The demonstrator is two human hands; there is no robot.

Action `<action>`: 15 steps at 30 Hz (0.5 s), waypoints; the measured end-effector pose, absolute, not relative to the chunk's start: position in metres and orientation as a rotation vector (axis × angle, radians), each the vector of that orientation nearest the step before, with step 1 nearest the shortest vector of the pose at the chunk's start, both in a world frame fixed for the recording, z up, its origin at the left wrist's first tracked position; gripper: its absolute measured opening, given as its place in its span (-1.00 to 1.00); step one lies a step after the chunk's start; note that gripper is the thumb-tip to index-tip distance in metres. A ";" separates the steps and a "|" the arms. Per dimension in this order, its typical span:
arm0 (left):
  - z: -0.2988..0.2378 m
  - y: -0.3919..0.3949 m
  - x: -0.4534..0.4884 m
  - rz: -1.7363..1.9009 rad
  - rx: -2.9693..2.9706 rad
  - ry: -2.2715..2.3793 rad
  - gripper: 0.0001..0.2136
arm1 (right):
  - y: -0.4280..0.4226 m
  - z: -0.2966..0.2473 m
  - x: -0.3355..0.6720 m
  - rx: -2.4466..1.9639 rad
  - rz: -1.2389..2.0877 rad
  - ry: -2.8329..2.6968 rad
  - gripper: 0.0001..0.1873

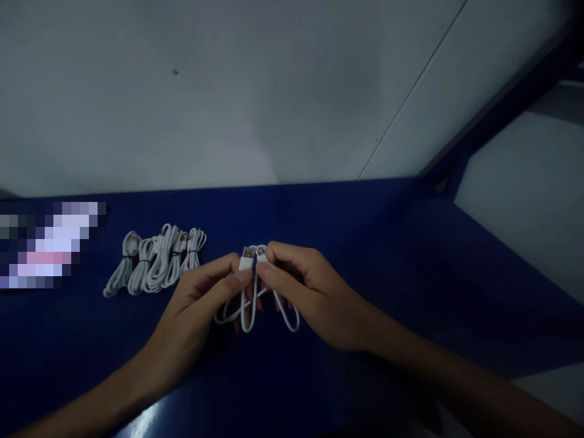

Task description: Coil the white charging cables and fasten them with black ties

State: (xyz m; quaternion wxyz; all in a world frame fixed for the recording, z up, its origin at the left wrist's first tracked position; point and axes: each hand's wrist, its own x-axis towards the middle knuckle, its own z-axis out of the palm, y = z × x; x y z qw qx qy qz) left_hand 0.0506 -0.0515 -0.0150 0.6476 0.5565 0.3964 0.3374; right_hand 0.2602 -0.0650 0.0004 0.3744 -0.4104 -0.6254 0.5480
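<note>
A white USB cable (247, 316) is held between my two hands above the blue table, its loops hanging below the fingers. My left hand (201, 304) pinches the larger USB plug, whose metal end points away from me. The smaller plug at the other end is pinched by my right hand (310, 289), thumb on top. Both plugs sit side by side, almost touching. Left of my hands lies a row of several coiled white cables (159, 261), some bound with dark ties. My fingers partly hide the loops of the held cable.
The glossy blue table (365, 243) runs up to a pale wall (219, 109). At the far left lies a blurred-out, pixelated item (55, 249). A dark blue frame (497, 115) slants along the right side.
</note>
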 end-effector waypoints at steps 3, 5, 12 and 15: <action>-0.015 -0.052 0.050 0.770 1.253 0.911 -0.76 | -0.065 0.002 0.260 -1.057 1.402 -1.608 -0.64; -0.015 -0.052 0.051 0.773 1.238 0.909 -0.78 | -0.065 0.002 0.260 -1.052 1.403 -1.613 -0.64; -0.014 -0.052 0.051 0.760 1.236 0.920 -0.77 | -0.065 0.001 0.260 -1.065 1.407 -1.603 -0.69; -0.014 -0.052 0.052 0.760 1.230 0.920 -0.76 | -0.065 -0.001 0.260 -1.077 1.389 -1.608 -0.68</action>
